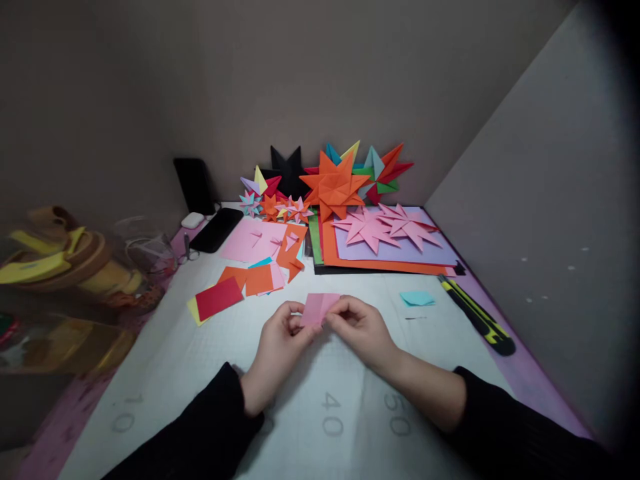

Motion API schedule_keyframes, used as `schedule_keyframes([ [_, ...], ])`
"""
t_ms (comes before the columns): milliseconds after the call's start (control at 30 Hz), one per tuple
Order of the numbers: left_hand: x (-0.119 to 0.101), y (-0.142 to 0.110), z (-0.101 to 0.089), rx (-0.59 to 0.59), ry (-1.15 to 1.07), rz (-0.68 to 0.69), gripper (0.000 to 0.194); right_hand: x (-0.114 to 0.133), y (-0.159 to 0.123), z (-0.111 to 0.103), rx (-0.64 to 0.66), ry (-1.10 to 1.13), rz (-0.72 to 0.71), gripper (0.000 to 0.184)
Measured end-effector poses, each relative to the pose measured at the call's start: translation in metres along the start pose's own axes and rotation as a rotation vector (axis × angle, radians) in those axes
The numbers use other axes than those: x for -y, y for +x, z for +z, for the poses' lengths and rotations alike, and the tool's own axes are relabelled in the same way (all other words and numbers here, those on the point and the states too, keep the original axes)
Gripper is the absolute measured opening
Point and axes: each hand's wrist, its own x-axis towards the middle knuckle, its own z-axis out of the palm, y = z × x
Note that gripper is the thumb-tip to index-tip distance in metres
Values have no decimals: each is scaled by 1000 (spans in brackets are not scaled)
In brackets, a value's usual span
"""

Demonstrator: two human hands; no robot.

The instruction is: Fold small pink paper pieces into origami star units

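Note:
A small pink sheet of paper [317, 309] with a crease down it is held up above the white mat [360, 373]. My left hand [280, 343] grips its left and lower edge between thumb and fingers. On the other side, my right hand [363, 330] pinches the right edge. Beyond my left hand lie a red paper piece [219, 299] and orange paper pieces [259, 280]. To the right of my right hand rests a folded light-blue paper [417, 298].
Folded paper stars, among them a large orange star [336, 183] and pink stars [370, 230], stand or lie at the back on stacked coloured sheets [390, 265]. A yellow-black utility knife [477, 317] lies right. Phones [217, 229] and a basket [100, 260] are left.

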Motion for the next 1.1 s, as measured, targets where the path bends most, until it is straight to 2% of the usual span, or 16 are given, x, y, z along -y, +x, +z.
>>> schedule_keyframes([
  [167, 3, 0, 4, -27, 35, 53, 27, 1, 0, 2, -26, -21, -2, 10],
  [333, 8, 0, 3, -91, 161, 136, 23, 3, 1, 3, 27, -12, 9, 9],
  [567, 15, -1, 2, -86, 214, 207, 22, 3, 2, 4, -17, -76, 26, 11],
  [1100, 12, -2, 4, -112, 235, 149, 26, 1, -3, 6, -48, -94, 28, 12],
])
